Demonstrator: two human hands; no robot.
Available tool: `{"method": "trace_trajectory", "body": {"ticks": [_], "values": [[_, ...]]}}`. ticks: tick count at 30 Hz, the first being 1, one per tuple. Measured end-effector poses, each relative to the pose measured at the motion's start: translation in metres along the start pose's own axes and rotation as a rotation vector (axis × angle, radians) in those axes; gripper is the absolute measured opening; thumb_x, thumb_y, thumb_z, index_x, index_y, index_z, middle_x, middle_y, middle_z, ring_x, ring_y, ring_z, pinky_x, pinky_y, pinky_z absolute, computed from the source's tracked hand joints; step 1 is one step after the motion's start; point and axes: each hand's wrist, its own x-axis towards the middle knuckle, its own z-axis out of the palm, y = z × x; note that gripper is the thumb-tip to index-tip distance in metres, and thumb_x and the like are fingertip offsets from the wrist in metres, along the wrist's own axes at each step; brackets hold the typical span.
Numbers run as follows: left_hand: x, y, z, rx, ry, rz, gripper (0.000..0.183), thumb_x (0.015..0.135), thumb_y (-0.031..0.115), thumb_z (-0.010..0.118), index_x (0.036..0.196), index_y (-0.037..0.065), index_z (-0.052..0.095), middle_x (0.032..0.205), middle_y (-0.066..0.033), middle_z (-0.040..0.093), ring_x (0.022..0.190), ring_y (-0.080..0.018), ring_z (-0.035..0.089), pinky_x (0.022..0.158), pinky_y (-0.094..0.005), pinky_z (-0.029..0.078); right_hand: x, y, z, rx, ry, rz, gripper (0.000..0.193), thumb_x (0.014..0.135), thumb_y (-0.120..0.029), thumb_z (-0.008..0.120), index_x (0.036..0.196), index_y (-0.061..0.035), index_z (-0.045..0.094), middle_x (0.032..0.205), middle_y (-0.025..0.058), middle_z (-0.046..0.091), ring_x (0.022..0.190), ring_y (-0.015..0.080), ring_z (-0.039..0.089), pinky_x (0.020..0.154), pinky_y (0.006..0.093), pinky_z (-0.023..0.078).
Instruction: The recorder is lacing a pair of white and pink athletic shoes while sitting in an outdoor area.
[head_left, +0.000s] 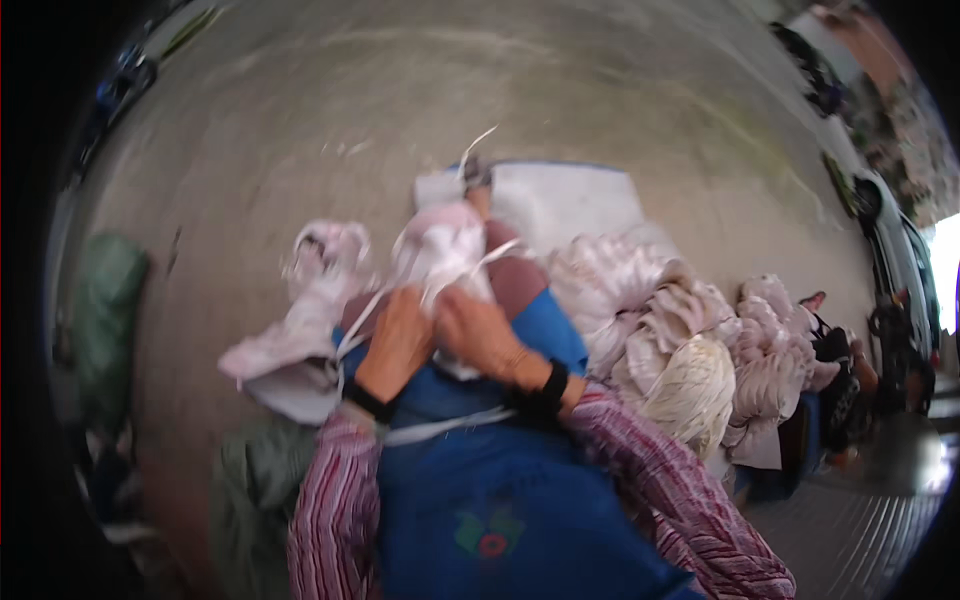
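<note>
Both the left hand (pixel 398 335) and the right hand (pixel 478 332) are curled closed, side by side, gripping a pale pink cloth (pixel 440 245) on the person's knees (pixel 518 280), though it's too blurry to say exactly which bit they're pinching. Container-wise, there's a bulging green sack (pixel 108 330) off to the left and a darker green sack (pixel 262 475) by the left sleeve (pixel 335 505), contents hidden in both.
</note>
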Motion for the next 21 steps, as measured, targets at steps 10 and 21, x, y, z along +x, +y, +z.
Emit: {"method": "trace_trajectory", "body": {"ticks": [10, 21], "values": [[0.021, 0.01, -0.024, -0.181, -0.03, -0.209, 0.019, 0.08, 0.004, 0.052, 0.095, -0.005, 0.048, 0.096, -0.0291, 0.055, 0.089, -0.047, 0.056, 0.076, -0.0522, 0.045, 0.018, 0.021, 0.02, -0.05, 0.201, -0.156, 0.017, 0.083, -0.019, 0.06, 0.092, -0.0039, 0.059, 0.08, 0.0202, 0.064, 0.076, 0.0393, 0.062, 0.068, 0.0465, 0.048], [0.017, 0.006, -0.023, -0.279, 0.002, -0.206, 0.028, 0.075, -0.003, 0.049, 0.104, -0.005, 0.051, 0.096, -0.0269, 0.054, 0.093, -0.045, 0.052, 0.08, -0.0482, 0.043, 0.023, 0.017, 0.027, -0.247, 0.288, -0.24, 0.014, 0.083, -0.018, 0.061, 0.093, -0.0078, 0.06, 0.079, 0.0148, 0.06, 0.074, 0.0354, 0.061, 0.064, 0.0433, 0.049]]}}
